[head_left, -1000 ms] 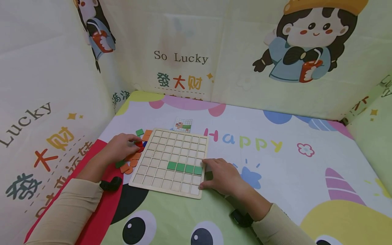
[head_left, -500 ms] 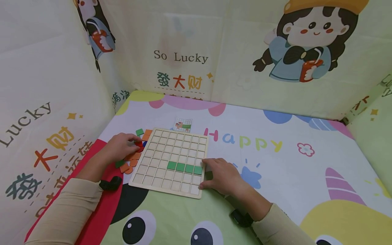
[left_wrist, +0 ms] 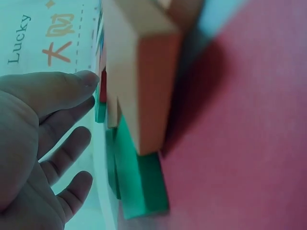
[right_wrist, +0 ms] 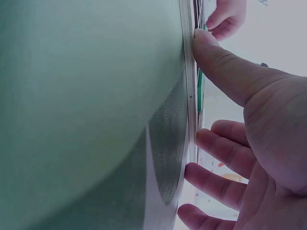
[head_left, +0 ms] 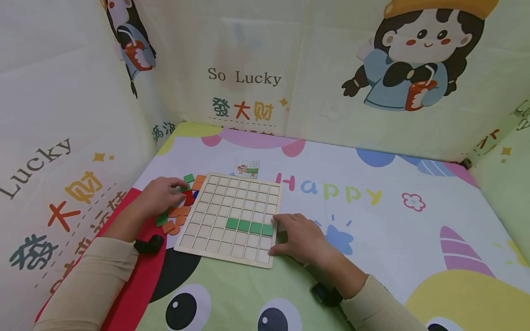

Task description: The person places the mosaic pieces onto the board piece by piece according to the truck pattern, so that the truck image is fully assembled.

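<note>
Looking down from my head, I see one wooden grid board point(head_left: 237, 251) flat on the counter point(head_left: 381, 239), with four green tiles point(head_left: 244, 226) in a single row reaching its 3 o'clock edge. My right hand point(head_left: 304, 239) is at that edge, thumb and forefinger spread well apart and resting against the wood. One picture card point(head_left: 247, 168) lies just past the board at 12 o'clock. My left hand point(head_left: 160, 199) is at 10 o'clock of the board, thumb and forefinger parted over the loose pieces. There I count two red pieces point(head_left: 188, 201), one blue piece point(head_left: 196, 194) and at least three green pieces point(head_left: 188, 178); the orange pieces point(head_left: 200, 178) overlap too much for a sure count.

From my left wrist, my thumb and three fingers show, loosely spread, the thumb tip just beside red and green edges; whether it touches them I cannot tell. One orange piece looms large toward 12 o'clock, with green against its lower end.

From my right wrist, the board shows edge-on. My thumb meets it at 1 o'clock, and four fingers fan out around 4 and 5 o'clock.
</note>
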`<state>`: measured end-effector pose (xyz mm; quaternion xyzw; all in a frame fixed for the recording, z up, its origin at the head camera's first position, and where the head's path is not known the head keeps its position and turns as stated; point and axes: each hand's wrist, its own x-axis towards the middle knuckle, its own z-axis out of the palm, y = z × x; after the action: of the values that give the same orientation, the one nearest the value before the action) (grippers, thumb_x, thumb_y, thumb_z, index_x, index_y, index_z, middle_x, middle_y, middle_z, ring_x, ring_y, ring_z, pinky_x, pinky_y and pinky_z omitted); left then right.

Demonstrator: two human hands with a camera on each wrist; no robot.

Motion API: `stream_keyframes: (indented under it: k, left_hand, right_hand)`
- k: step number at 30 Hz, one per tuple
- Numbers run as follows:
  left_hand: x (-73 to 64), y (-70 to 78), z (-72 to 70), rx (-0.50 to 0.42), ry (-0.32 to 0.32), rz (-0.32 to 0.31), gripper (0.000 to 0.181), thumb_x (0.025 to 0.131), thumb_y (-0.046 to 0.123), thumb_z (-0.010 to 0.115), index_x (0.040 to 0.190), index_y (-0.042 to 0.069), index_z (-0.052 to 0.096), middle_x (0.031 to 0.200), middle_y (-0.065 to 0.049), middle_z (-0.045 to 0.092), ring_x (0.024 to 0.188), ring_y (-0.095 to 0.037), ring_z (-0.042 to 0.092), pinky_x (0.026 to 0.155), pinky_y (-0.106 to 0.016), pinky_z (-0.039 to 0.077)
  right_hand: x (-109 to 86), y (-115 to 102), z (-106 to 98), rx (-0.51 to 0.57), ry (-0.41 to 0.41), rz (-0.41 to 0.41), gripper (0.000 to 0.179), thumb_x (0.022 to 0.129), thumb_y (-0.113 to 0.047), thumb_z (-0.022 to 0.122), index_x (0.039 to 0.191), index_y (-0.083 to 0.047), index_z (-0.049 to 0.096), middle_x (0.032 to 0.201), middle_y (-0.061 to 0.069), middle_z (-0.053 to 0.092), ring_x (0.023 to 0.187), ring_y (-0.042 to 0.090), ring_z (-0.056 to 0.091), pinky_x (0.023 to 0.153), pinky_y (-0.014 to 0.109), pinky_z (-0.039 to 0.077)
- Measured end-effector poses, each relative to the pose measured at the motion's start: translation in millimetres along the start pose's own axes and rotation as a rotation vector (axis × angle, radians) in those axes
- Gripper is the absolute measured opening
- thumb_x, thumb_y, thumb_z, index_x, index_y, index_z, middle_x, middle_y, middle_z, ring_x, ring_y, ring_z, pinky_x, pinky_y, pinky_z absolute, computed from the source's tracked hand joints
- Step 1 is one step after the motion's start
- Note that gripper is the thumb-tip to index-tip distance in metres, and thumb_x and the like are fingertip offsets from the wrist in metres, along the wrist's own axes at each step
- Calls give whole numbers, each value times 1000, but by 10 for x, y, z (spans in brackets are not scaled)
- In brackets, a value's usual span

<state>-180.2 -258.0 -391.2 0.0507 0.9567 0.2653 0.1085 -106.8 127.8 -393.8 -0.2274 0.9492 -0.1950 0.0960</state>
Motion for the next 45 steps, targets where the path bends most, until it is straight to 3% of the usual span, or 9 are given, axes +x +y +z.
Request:
stream_keyframes:
  k: [5, 20, 28, 45]
  left_hand:
    - [8, -19, -10, 0, -4, -8, 47, 93, 19, 68, 135, 1, 58, 135, -33, 48, 119, -49, 44, 76, -46, 58]
    - [71, -47, -19, -17, -11, -62, 52, 92, 17, 70, 139, 2, 54, 138, -32, 45, 114, -44, 43, 64, -33, 56]
    - [99, -49, -38, 1, 1, -75, 50, 90, 16, 72, 136, 3, 56, 138, -31, 45, 121, -48, 40, 74, -41, 58]
    - [85, -111, -62, 8, 12, -93, 47, 90, 16, 71, 131, 0, 55, 132, -32, 47, 118, -48, 42, 83, -50, 56]
  right_hand:
    - [-2, 1, -1, 3, -2, 3, 81, 74, -48, 86, 140, -12, 56, 136, 5, 60, 127, 33, 51, 94, 52, 47]
    - [4, 3, -2, 8, 4, 5, 80, 74, -48, 86, 139, -12, 57, 135, 5, 61, 127, 32, 52, 94, 52, 48]
    - [9, 4, -5, 8, 4, 4, 81, 74, -48, 86, 140, -12, 57, 136, 5, 60, 128, 32, 51, 95, 52, 47]
    - [6, 0, -6, 8, 3, 6, 81, 73, -48, 86, 140, -12, 57, 135, 6, 61, 126, 33, 52, 94, 52, 47]
